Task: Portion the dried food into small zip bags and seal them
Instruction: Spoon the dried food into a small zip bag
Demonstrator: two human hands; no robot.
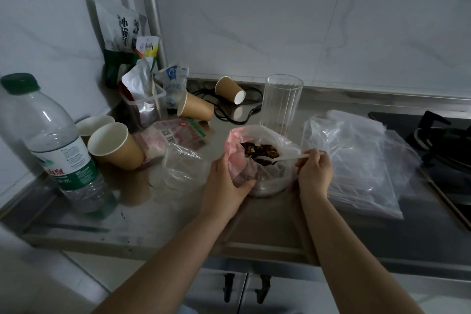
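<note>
Left hand: the left hand (224, 181) holds the near side of the food bag (257, 160); its fingers curl round the pink plastic and the thumb presses on the front
Right hand: the right hand (314, 169) pinches the end of a white plastic spoon (277, 159); the fingers are bent round the handle
Spoon: the scoop end sits inside the open bag, just on top of the food; the handle points to the right
Food bag: it stands on the metal counter (158, 214) between the two hands; its top is wide open; one side is pink and the other side is clear
Dried food: the dried food (260, 150) is brown and dark, a mix of small bits; it lies in the open bag
Small bags: a pile of clear zip bags (356, 160) lies flat just to the right of the right hand; one more clear bag (183, 168) lies crumpled to the left of the left hand
Glass: a tall clear glass (281, 102) stands right behind the food bag
Cups: one paper cup (114, 145) lies tipped beside the water bottle (56, 140); two more paper cups (195, 107) lie on their sides farther back
Packets: some food packets (122, 38) lean on the wall in the back left corner
Stove: a black gas stove (443, 140) is at the far right
</note>
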